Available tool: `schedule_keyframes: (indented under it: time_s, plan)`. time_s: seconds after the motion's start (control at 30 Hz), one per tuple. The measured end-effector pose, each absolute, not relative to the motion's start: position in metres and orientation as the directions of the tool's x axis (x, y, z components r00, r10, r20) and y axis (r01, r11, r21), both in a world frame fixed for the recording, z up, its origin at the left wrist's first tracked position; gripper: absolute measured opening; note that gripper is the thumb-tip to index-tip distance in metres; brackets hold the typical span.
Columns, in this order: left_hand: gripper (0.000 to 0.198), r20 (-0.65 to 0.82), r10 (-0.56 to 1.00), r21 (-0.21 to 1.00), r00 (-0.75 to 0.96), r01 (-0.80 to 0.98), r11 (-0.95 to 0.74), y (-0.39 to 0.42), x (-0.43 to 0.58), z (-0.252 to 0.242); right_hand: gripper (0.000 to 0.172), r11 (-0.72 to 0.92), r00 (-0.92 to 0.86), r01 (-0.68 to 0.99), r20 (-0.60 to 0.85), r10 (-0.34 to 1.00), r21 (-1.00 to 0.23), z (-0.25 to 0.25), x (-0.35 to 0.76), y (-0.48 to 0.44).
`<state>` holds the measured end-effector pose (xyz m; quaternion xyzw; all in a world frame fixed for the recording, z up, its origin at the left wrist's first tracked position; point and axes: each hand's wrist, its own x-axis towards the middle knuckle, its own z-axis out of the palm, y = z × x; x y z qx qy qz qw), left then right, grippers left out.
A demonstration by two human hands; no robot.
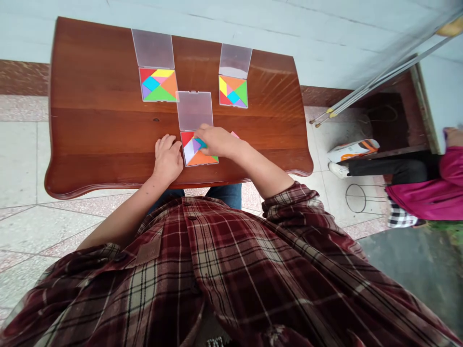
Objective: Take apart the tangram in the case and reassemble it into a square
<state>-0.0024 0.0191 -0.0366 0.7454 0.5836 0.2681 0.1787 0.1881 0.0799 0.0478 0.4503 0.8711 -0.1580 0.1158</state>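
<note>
The nearest tangram box point(200, 164) lies on the table with its clear lid point(195, 111) folded back. Red, purple, orange and green pieces show inside, around a bare whitish patch. Over its right half is my right hand point(217, 140), fingers closed at a blue tangram piece point(200, 143); the palm hides part of the box. My left hand point(168, 158) rests on the wood with loosely bent fingers, its fingertips beside the box's left edge. A pink piece point(235, 135) lies partly hidden behind my right wrist.
Two filled tangram boxes, one at the back left point(158, 85) and one at the back right point(233, 91), stand with lids open on the brown wooden table point(97, 111). Crutches point(361, 91) lean at the right. A person in a magenta top point(427, 193) is beyond the table, near a bag point(354, 150).
</note>
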Motion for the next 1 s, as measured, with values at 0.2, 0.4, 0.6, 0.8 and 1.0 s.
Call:
schedule_keyframes:
  time_s: [0.2,0.4,0.6,0.8,1.0]
  plan:
    - [0.036,0.178,0.97,0.6,0.166,0.763,-0.24,0.017,-0.001,-0.035,0.032,0.683,-0.685,0.713,-0.362,0.632,-0.157,0.035,0.182,0.085]
    - [0.04,0.19,0.966,0.587,0.173,0.769,-0.253,0.018,-0.001,-0.038,0.033,0.696,-0.686,0.707,-0.365,0.63,-0.128,0.034,0.183,0.083]
    - [0.036,0.216,0.96,0.602,0.178,0.75,-0.275,0.018,-0.003,-0.035,0.035,0.708,-0.711,0.69,-0.322,0.625,-0.149,0.036,0.183,0.081]
    - [0.038,0.262,0.933,0.599,0.246,0.717,-0.357,0.017,-0.005,-0.03,0.031,0.697,-0.715,0.693,-0.301,0.631,-0.184,0.038,0.177,0.078]
    - [0.037,0.256,0.955,0.641,0.152,0.713,-0.285,0.017,-0.006,-0.031,0.026,0.689,-0.709,0.7,-0.305,0.636,-0.189,0.044,0.169,0.074]
